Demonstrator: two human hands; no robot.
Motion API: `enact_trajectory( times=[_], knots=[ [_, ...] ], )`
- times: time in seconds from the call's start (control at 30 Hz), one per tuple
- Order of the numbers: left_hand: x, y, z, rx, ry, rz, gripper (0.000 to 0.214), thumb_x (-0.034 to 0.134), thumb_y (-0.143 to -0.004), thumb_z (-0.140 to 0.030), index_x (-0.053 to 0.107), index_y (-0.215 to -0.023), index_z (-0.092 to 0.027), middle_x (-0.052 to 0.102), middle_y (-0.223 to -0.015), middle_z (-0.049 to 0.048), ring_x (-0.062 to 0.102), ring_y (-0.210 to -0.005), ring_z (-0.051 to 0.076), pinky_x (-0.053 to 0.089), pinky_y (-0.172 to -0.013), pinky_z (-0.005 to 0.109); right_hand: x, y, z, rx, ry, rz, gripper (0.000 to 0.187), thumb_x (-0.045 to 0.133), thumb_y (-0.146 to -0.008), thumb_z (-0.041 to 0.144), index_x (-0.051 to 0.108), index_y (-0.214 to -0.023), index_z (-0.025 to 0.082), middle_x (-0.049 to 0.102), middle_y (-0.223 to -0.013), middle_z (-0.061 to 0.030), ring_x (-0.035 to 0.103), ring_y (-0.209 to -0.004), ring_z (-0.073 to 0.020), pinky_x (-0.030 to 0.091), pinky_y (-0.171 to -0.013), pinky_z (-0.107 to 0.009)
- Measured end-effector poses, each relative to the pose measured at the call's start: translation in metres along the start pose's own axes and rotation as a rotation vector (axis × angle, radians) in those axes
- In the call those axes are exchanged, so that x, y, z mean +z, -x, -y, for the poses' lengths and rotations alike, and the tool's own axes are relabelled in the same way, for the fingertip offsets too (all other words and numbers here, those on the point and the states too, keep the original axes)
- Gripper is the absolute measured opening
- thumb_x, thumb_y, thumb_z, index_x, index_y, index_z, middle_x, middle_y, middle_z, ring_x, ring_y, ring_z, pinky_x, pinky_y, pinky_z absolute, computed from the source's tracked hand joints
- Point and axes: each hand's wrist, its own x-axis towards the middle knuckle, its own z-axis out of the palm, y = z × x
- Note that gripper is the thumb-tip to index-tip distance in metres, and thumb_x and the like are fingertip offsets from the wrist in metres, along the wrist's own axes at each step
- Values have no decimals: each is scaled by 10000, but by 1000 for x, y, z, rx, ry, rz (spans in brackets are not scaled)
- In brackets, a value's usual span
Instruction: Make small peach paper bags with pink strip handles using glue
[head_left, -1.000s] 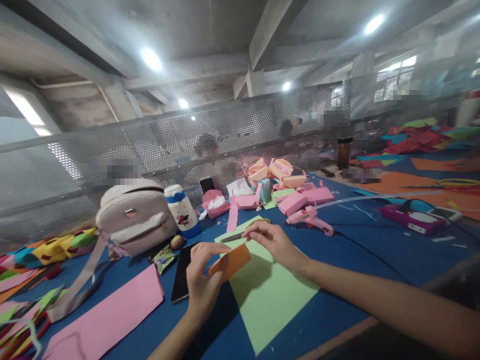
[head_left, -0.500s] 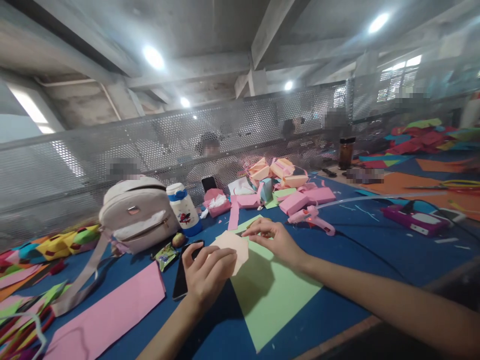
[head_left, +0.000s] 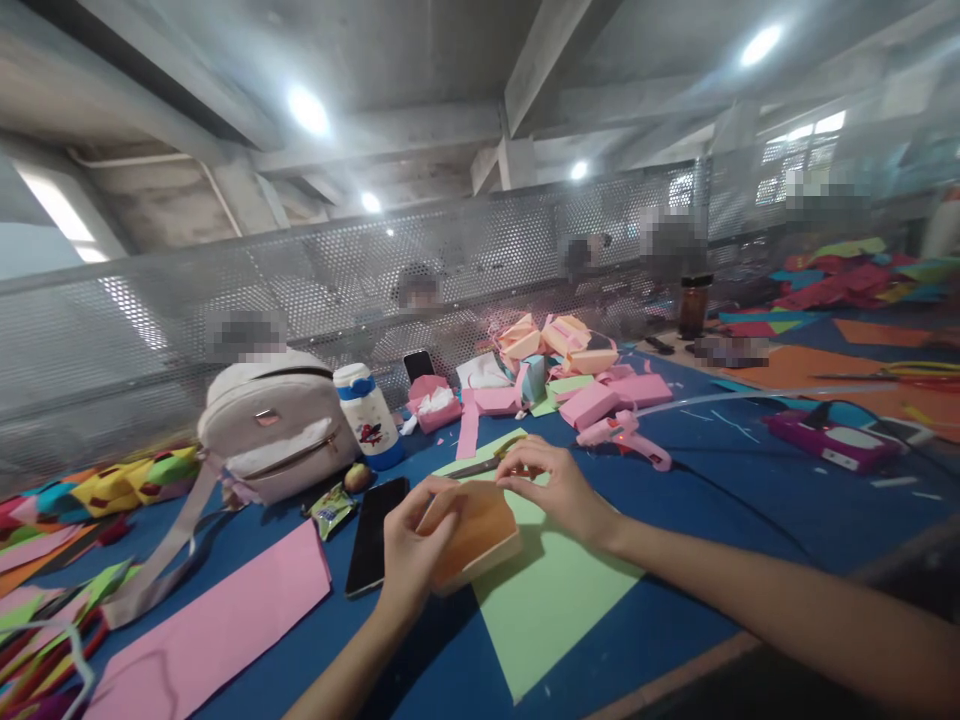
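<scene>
My left hand [head_left: 411, 545] is closed on the left side of a folded orange paper piece [head_left: 472, 534], held just above a light green sheet [head_left: 547, 590] on the blue table. My right hand [head_left: 559, 485] pinches the piece's upper right corner with curled fingers. Scissors [head_left: 484, 463] lie on the green sheet just beyond my hands. A black phone [head_left: 375, 535] lies flat left of my left hand.
A beige backpack [head_left: 270, 425], a white bottle with a blue band [head_left: 365, 415] and a pink sheet [head_left: 217, 625] are at left. A pink glue gun [head_left: 622, 435], pink and orange paper boxes [head_left: 577, 375] and a purple device [head_left: 829, 440] sit beyond. Other people are behind the mesh partition [head_left: 480, 260].
The paper piece turned in my hands from edge-on to showing its pale face, then to a wider orange folded shape. My right hand came onto its corner.
</scene>
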Motion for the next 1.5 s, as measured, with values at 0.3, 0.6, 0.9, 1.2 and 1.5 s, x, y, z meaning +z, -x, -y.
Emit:
enact_trajectory(
  times=[0.3, 0.6, 0.9, 1.2, 1.5],
  knots=[
    [8, 1, 6, -288, 30, 64, 287, 784, -639, -385, 728, -652, -104, 653, -577, 29, 554, -551, 151, 434, -528, 220, 7, 3, 0, 175, -95, -11, 131, 653, -869, 275, 657, -773, 187, 640, -782, -3, 538, -694, -139, 408, -635, -256],
    [9, 2, 5, -312, 28, 64, 348, 788, -654, -420, 675, -585, -98, 522, -479, -18, 431, -468, 92, 333, -454, 190, -3, -6, -6, 261, -248, -128, 189, 679, -830, 372, 670, -771, 193, 642, -704, 3, 581, -660, -153, 436, -620, -269],
    [9, 5, 3, -277, 41, 86, 309, 761, -675, -404, 720, -645, -99, 616, -551, 20, 517, -526, 131, 407, -505, 208, 6, 3, 1, 101, -208, -59, 98, 733, -845, 297, 797, -827, 226, 773, -853, -50, 675, -848, -206, 490, -757, -312],
    [11, 8, -7, -129, -42, 210, 247, 656, -746, -318, 744, -650, -108, 650, -605, 39, 549, -590, 153, 411, -555, 212, 13, 8, 12, 127, -199, -60, 276, 742, -819, 453, 744, -691, 208, 702, -722, -33, 605, -756, -189, 418, -648, -289],
    [15, 7, -19, -244, 15, 208, 465, 702, -701, -469, 469, -453, -152, 317, -476, -52, 239, -499, 72, 202, -465, 201, 18, 9, 7, 341, -337, -58, 401, 726, -772, 550, 563, -682, 195, 480, -642, 39, 421, -577, -120, 340, -553, -253]
  ],
)
